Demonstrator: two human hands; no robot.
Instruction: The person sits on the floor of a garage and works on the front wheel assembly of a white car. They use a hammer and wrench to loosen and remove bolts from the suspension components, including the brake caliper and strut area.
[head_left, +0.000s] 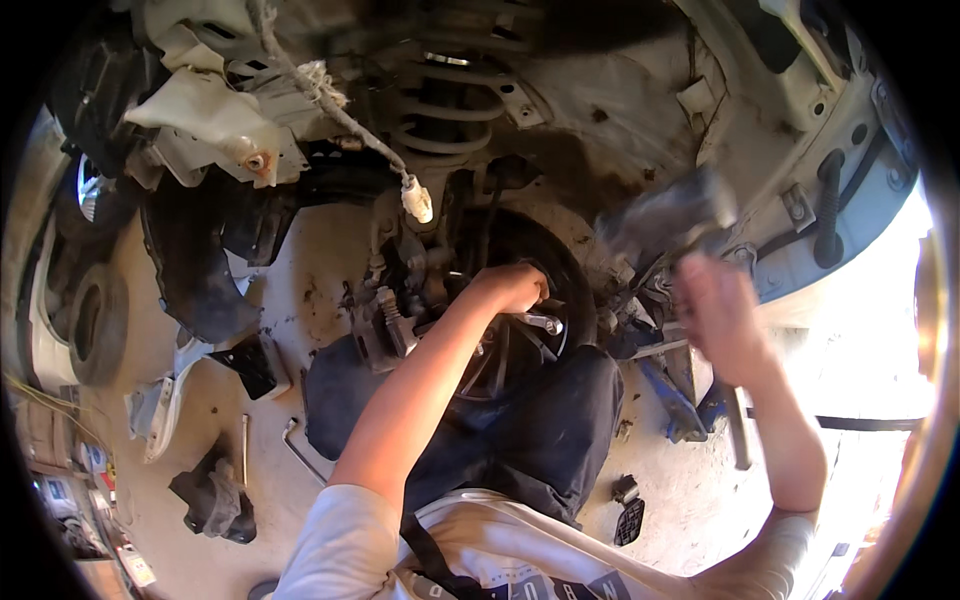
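Clenched around the shaft of a steel tool (538, 322), the left hand (512, 286) pins it against the dark brake disc (520, 300) in the open wheel well; the right hand (718, 318) is raised and blurred, wrapped on a blurred hammer (668, 215). A glancing blow could strike the left knuckles or kick the tool off its seat. Below, the dusty concrete floor (300, 270) carries a stripped black liner (195, 260), a blue jack (680, 400), and loose wrenches (298, 450).

Right hand (718, 318) motion-blurred, fingers unreadable; the grey tool (668, 215) it swings is smeared, kind can't tell. Left hand (512, 285) hides part of the wheel hub (520, 345); its grip unclear. Coil spring (448, 105) top lost in shadow. Floor clutter at left (212, 495) too dark to identify.
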